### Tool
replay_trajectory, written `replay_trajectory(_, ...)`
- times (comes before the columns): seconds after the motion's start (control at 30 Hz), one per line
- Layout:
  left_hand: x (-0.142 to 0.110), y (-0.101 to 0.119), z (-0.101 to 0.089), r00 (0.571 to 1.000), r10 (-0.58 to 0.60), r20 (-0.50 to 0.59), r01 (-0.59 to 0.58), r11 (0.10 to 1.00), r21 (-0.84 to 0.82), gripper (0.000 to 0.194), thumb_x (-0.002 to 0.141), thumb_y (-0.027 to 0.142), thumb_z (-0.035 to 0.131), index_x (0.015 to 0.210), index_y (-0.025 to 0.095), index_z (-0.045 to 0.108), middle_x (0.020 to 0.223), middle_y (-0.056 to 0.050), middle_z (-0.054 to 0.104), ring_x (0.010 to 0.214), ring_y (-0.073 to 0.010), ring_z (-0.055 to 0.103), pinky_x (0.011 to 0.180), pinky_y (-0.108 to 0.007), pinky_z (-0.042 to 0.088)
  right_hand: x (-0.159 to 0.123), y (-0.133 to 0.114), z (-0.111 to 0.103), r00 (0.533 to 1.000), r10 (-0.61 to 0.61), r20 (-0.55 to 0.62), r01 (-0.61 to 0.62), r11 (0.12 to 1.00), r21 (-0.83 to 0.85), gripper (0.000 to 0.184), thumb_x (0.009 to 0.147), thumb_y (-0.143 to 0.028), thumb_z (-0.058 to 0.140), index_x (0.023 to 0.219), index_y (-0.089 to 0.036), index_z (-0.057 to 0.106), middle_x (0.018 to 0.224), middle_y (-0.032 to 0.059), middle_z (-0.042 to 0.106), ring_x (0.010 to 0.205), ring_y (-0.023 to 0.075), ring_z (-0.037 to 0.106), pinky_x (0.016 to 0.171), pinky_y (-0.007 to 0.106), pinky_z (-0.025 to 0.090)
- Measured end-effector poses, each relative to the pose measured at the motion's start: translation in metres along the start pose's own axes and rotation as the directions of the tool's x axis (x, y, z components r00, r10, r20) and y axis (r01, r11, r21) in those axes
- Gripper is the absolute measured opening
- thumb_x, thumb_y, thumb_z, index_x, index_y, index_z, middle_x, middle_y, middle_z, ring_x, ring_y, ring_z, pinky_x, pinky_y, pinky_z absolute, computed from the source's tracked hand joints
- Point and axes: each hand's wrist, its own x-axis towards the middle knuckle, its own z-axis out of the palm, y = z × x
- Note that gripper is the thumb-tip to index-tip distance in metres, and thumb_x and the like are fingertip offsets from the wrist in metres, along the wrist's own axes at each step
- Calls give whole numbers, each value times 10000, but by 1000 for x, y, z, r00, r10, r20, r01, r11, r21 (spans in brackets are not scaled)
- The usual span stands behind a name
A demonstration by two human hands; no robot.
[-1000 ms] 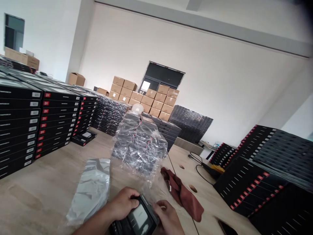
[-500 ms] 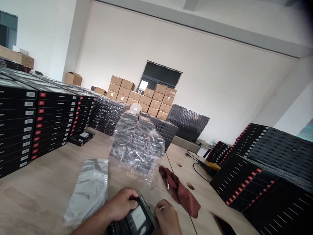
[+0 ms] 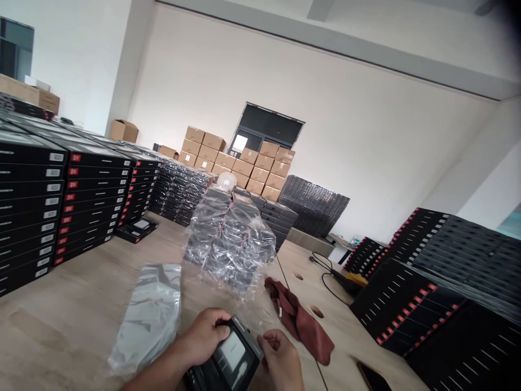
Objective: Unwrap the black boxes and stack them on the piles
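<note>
My left hand [image 3: 207,338] is closed around the upper left edge of a flat black box [image 3: 234,355], thumb on its top. The box is tilted, and its top face shows a pale picture. My right hand [image 3: 281,358] is at the box's right edge with thumb and fingers pinched together; what lies between them is too small to make out. Left of the hands lies a pile of flat clear plastic bags [image 3: 150,309]. Beyond them stand stacked boxes wrapped in clear plastic [image 3: 230,244]. A dark red cloth [image 3: 303,323] rests to the right.
Tall stacks of black boxes [image 3: 93,190] line the left side; more black boxes [image 3: 423,304] stand at right. One flat box [image 3: 136,229] lies by the left stacks. A phone [image 3: 372,376] is near the front right. A black cable [image 3: 325,271] and brown cartons [image 3: 252,171] are farther back.
My right hand has shifted slightly, its fingers now closer together at the box's edge. The box has turned a little, showing more of its top. My left hand keeps its hold.
</note>
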Motion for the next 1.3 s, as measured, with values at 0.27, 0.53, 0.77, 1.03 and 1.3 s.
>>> replay_trajectory(0.27, 2, -2, 0, 997, 27, -66, -28, 1000, -10, 357, 748, 277, 553, 1061, 161, 680, 1030, -43, 700, 951, -221, 616, 850, -290, 443, 2, -4, 2, 999, 40, 32, -42, 998, 56, 218, 684, -426, 546, 579, -235, 542, 445, -28, 526, 395, 146, 493, 384, 242, 331)
replay_trajectory(0.53, 0, 4, 1, 995, 30, -97, -30, 1000, 8, 399, 765, 259, 520, 1126, 144, 645, 1077, -60, 688, 959, -215, 627, 863, -293, 460, 1, -7, 1, 997, -69, 40, 71, 996, -52, 127, 628, -323, 521, 575, -218, 570, 443, -30, 523, 420, 137, 469, 431, 242, 338)
replay_trajectory(0.77, -2, 7, 0, 990, 38, -136, -27, 996, 86, 399, 775, 270, 521, 1140, 167, 645, 1163, -53, 655, 1070, -209, 587, 942, -279, 422, 1, -9, -1, 999, 43, 21, -46, 986, 158, 218, 660, -424, 579, 640, -207, 575, 517, -13, 562, 485, 159, 541, 450, 241, 420)
replay_trajectory(1.03, -2, 13, -2, 987, 62, -145, -57, 998, 42, 380, 782, 245, 495, 1115, 152, 653, 1121, -60, 672, 1017, -210, 606, 904, -279, 441, 0, -14, 1, 969, -245, -38, 237, 961, -141, 137, 664, -322, 542, 627, -205, 601, 536, 5, 618, 510, 167, 580, 525, 246, 427)
replay_trajectory(1.3, -3, 14, -1, 981, 78, -177, -66, 995, 72, 369, 773, 235, 508, 1098, 168, 670, 1118, -62, 676, 1034, -219, 603, 919, -282, 431, -4, -16, 2, 964, -263, -29, 246, 933, -264, 148, 676, -271, 510, 554, -220, 576, 487, -12, 600, 466, 164, 565, 482, 239, 406)
